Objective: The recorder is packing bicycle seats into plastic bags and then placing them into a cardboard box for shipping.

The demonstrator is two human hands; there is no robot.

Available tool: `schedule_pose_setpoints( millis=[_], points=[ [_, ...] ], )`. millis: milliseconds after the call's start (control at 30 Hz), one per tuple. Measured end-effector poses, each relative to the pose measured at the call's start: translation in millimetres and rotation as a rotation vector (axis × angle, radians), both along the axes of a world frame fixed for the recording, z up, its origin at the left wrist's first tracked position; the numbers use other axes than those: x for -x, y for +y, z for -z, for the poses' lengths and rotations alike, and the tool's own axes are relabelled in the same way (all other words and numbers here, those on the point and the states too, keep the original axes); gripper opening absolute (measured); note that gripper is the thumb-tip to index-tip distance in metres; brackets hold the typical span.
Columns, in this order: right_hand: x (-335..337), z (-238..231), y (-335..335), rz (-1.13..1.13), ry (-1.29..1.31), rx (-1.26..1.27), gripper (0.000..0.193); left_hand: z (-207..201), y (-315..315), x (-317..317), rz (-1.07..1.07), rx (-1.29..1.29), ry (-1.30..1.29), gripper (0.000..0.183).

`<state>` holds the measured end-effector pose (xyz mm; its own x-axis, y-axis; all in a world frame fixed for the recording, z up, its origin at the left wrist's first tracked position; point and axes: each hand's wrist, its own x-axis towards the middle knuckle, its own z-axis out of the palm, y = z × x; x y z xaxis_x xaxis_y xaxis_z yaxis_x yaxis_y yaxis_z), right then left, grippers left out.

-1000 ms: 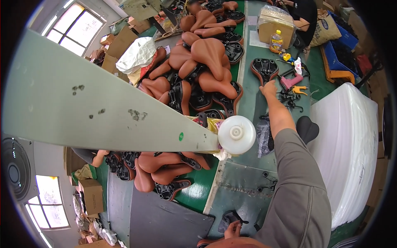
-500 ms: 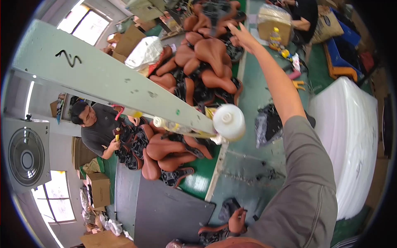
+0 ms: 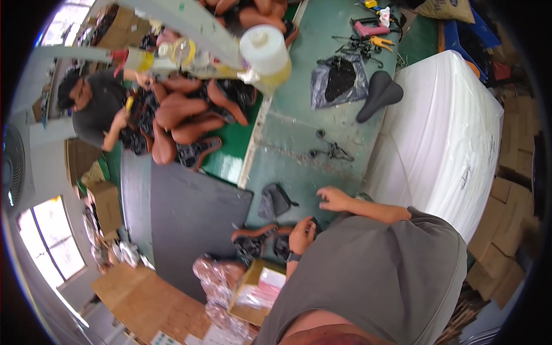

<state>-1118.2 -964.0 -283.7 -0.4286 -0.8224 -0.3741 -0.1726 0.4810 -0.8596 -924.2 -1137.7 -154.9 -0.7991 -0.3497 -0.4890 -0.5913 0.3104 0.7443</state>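
Observation:
My left hand (image 3: 303, 236), with a dark band at its wrist, is curled closed beside two brown-and-black bicycle saddles (image 3: 253, 240) at the bench's near end. Something dark shows at its fingertips, too small to name. Just beyond it my right hand (image 3: 333, 199) hovers over the green bench (image 3: 293, 149), fingers apart and holding nothing I can see. A dark grey cloth-like piece (image 3: 275, 201) lies to the left of that hand. Farther up the bench are black metal parts (image 3: 330, 148), a black saddle (image 3: 379, 95) and a plastic bag of black parts (image 3: 339, 80).
A white-wrapped stack (image 3: 440, 138) stands along the right. Brown saddles (image 3: 187, 112) are heaped at left, where a co-worker (image 3: 98, 106) holds a yellow-handled tool. Between us are a pale post and a white-capped bottle (image 3: 264, 54). An open carton (image 3: 253, 293) is near my left arm.
My right hand has drawn back from the far saddle pile to near my left hand. The view has tipped down, showing more of the near bench and my torso.

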Motion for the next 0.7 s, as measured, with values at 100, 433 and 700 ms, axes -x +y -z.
schedule_pose_setpoints(
  millis=[100,433,700],
  points=[
    [-22,-9,12,-0.757,-0.193,-0.123,0.058,6,22,-45,0.024,0.099,0.045,0.036],
    [-111,-55,-85,-0.477,0.280,-0.209,0.038,-29,85,-213,-0.288,0.113,0.059,0.033],
    [-312,-72,-145,-0.613,0.486,-0.162,0.047,-25,109,-404,-0.616,0.169,0.084,0.025]
  ],
)
